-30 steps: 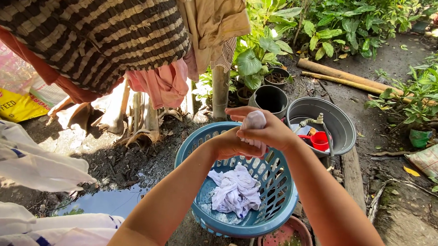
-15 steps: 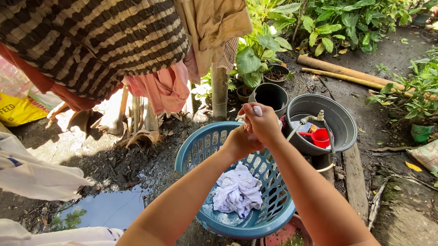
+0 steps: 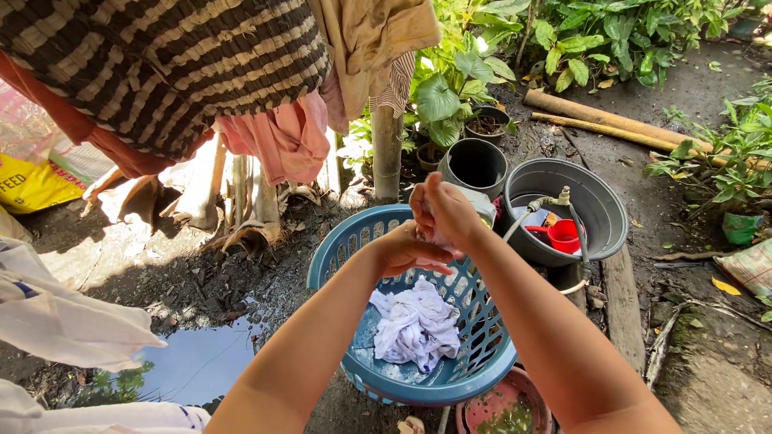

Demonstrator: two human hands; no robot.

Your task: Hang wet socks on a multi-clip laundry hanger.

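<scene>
Both hands' fingers, left hand (image 3: 410, 252) & right hand (image 3: 442, 212), pinching small white cloth (image 3: 436, 241), mostly hidden, above blue basket (image 3: 333, 258).

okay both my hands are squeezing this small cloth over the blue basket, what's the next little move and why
Probably lower the small cloth and drop it into the blue basket. Both the left hand and right hand wring it directly above the basket, where a twisted white cloth already lies.

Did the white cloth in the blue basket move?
No. The white cloth lies at the same spot on the blue basket floor.
</scene>
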